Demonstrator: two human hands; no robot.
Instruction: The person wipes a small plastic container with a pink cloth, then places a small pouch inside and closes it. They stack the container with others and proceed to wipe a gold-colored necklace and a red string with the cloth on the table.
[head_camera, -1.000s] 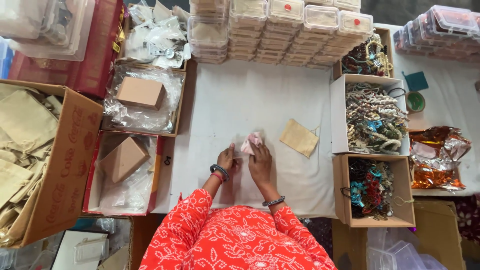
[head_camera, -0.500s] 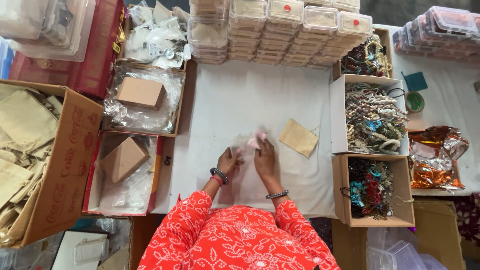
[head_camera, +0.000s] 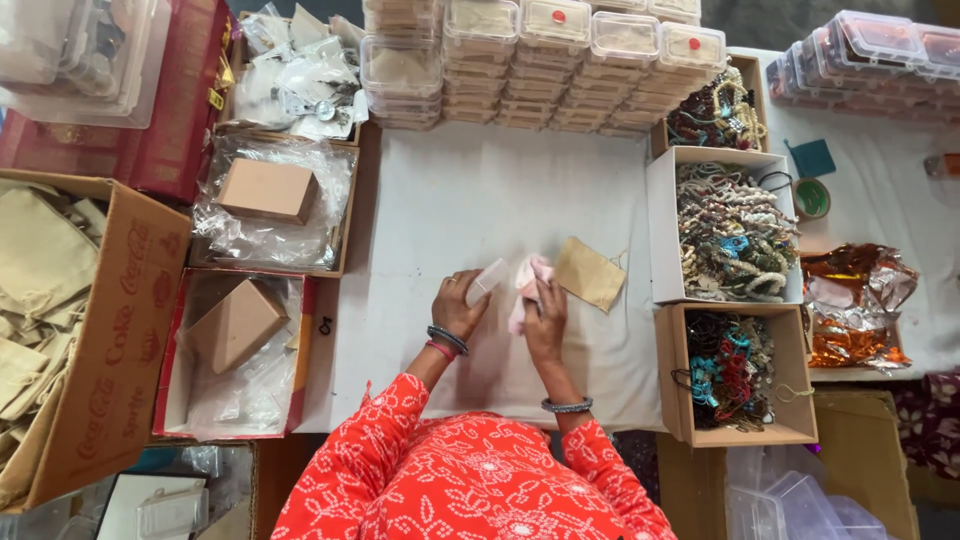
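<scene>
Left hand: we grip a small clear box.
Right hand: we pinch a pink cloth, just beside the box.
Pouch: on the table, right of the cloth.
Bead boxes: further right.

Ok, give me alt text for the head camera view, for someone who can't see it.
Seen from above, a person's left hand holds a small clear box and the right hand a pink cloth on a white table, beside a tan pouch and boxes of beaded jewellery.
</scene>
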